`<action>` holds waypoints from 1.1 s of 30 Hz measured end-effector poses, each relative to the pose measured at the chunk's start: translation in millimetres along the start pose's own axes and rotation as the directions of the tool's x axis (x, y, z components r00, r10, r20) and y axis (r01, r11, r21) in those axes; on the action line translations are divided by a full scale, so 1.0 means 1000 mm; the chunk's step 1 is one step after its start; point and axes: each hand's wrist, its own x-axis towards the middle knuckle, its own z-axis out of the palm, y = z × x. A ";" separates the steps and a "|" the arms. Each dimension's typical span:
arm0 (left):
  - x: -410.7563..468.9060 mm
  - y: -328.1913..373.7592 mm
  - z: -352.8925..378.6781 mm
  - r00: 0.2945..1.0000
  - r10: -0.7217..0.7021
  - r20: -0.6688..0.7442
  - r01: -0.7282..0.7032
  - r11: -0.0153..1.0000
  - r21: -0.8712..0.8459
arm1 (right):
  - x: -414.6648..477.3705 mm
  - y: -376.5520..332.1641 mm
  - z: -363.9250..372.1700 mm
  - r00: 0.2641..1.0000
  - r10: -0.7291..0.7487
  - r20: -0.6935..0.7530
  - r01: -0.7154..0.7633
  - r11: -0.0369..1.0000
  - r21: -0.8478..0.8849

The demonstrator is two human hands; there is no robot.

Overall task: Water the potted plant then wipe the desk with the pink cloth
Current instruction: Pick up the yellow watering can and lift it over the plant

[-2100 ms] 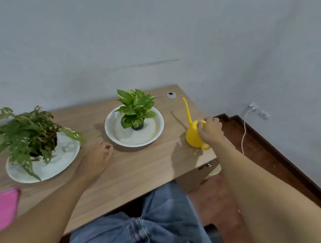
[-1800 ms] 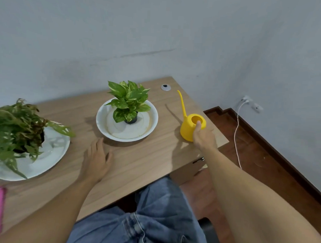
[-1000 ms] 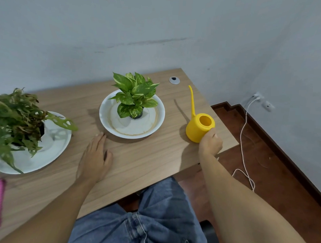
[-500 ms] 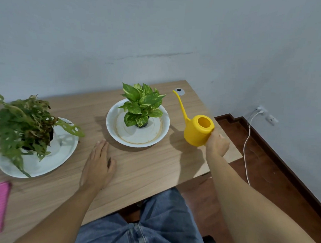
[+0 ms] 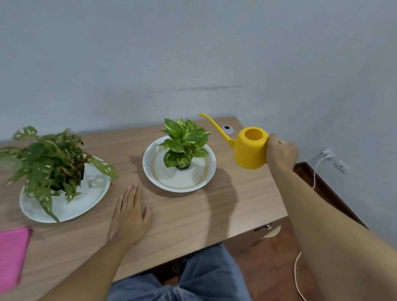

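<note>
Two plants on the wooden desk (image 5: pixel 213 218), each in a white dish. Landmark = the center white dish (image 5: pixel 205 180): small potted plant (image 5: pixel 185 143) w/ green-yellow leaves sits in it, upright, dark pot barely visible under the leaves. Your right hand (image 5: pixel 281 153) is clenched on the handle side of the yellow watering can (image 5: pixel 251 150), held in the air to the right of that dish, above the desk's right end; handle itself hidden by your fingers. Can is about level, opening up, thin spout (image 5: pixel 214 124) pointing left & up toward the plant, tip just beside the top leaves, not touching. No water visible. Your left hand (image 5: pixel 130 215) lies flat, fingers loose & spread, palm down on the desk just in front-left of the dish, holding nothing. Bigger speckled plant (image 5: pixel 51 161) in an oval white dish (image 5: pixel 78 204) well left of the landmark. Pink cloth (image 5: pixel 4 258) flat on the desk, far left & nearer you, partly cut by the frame edge.
</note>
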 end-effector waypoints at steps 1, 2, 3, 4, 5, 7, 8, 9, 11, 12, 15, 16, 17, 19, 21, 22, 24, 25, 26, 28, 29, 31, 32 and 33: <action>-0.002 -0.002 0.000 1.000 0.005 0.001 -0.005 1.000 0.007 | 0.000 -0.005 -0.002 1.000 -0.017 0.005 0.017 1.000 -0.013; -0.004 -0.003 0.001 1.000 0.010 0.001 -0.010 1.000 0.011 | 0.000 -0.009 -0.004 0.999 -0.035 0.005 0.035 0.999 -0.017; -0.007 -0.005 0.000 1.000 0.011 0.000 -0.011 1.000 0.017 | 0.000 -0.014 -0.007 0.999 -0.051 0.008 0.051 0.999 -0.017; -0.008 -0.005 0.000 1.000 0.011 0.007 -0.012 1.000 0.022 | 0.001 -0.018 -0.008 0.998 -0.057 0.015 0.058 0.998 -0.016; -0.011 -0.007 0.000 1.000 0.013 0.004 -0.013 1.000 0.029 | -0.001 -0.022 -0.010 0.997 -0.070 0.025 0.071 0.997 -0.013; -0.015 -0.009 0.000 1.000 0.014 0.003 -0.014 0.999 0.036 | -0.003 -0.029 -0.013 0.995 -0.095 0.043 0.096 0.995 -0.016; -0.016 -0.010 0.001 1.000 0.012 0.007 -0.012 0.999 0.040 | -0.004 -0.033 -0.014 0.993 -0.109 0.048 0.110 0.994 -0.019; -0.018 -0.012 0.001 1.000 0.009 0.012 -0.009 0.999 0.041 | -0.006 -0.036 -0.014 0.991 -0.122 0.053 0.124 0.992 -0.025; -0.021 -0.013 0.001 1.000 -0.002 0.022 0.002 1.000 0.029 | -0.009 -0.042 -0.016 0.988 -0.140 0.064 0.142 0.989 -0.032; -0.022 -0.013 0.000 1.000 -0.007 0.026 0.007 1.000 0.024 | -0.011 -0.043 -0.016 0.986 -0.148 0.071 0.151 0.988 -0.036; -0.026 -0.013 -0.003 0.999 -0.008 0.033 0.008 1.000 0.020 | -0.017 -0.049 -0.017 0.983 -0.162 0.085 0.167 0.985 -0.048; -0.028 -0.014 -0.003 0.999 -0.006 0.034 0.005 1.000 0.023 | -0.020 -0.050 -0.017 0.983 -0.164 0.088 0.169 0.984 -0.049; -0.029 -0.014 -0.004 0.999 -0.006 0.035 0.005 1.000 0.022 | -0.022 -0.050 -0.017 0.982 -0.166 0.092 0.171 0.984 -0.050; -0.030 -0.015 -0.004 1.000 -0.005 0.029 0.004 1.000 0.023 | -0.026 -0.051 -0.017 0.979 -0.174 0.103 0.180 0.982 -0.055; -0.031 -0.016 -0.003 0.999 -0.003 0.032 0.002 1.000 0.030 | -0.031 -0.052 -0.019 0.975 -0.191 0.111 0.199 0.978 -0.065; -0.031 -0.017 -0.003 0.999 -0.003 0.036 0.002 0.999 0.032 | -0.033 -0.051 -0.019 0.974 -0.198 0.113 0.207 0.976 -0.071; -0.031 -0.018 -0.002 0.999 -0.003 0.040 0.002 1.000 0.028 | -0.035 -0.049 -0.023 0.970 -0.208 0.123 0.219 0.972 -0.082; -0.031 -0.018 -0.002 0.999 -0.003 0.037 0.002 1.000 0.023 | -0.036 -0.047 -0.025 0.969 -0.213 0.128 0.224 0.971 -0.086; -0.030 -0.018 -0.002 0.999 -0.001 0.035 0.000 1.000 0.020 | -0.037 -0.046 -0.027 0.967 -0.218 0.130 0.231 0.969 -0.091; -0.031 -0.017 -0.003 0.999 0.002 0.046 -0.003 1.000 0.010 | -0.038 -0.041 -0.034 0.966 -0.223 0.133 0.236 0.967 -0.094; -0.031 -0.017 -0.003 0.999 0.000 0.050 0.000 1.000 0.004 | -0.039 -0.038 -0.037 0.966 -0.224 0.132 0.238 0.966 -0.097; -0.032 -0.016 -0.004 0.999 -0.001 0.051 0.001 1.000 0.002 | -0.039 -0.033 -0.045 0.967 -0.220 0.127 0.235 0.965 -0.116; -0.032 -0.016 -0.005 0.999 -0.002 0.051 0.002 1.000 0.006 | -0.039 -0.031 -0.050 0.969 -0.215 0.124 0.230 0.965 -0.124; -0.032 -0.016 -0.005 0.999 -0.003 0.053 0.002 1.000 0.009 | -0.039 -0.029 -0.054 0.971 -0.208 0.119 0.223 0.966 -0.131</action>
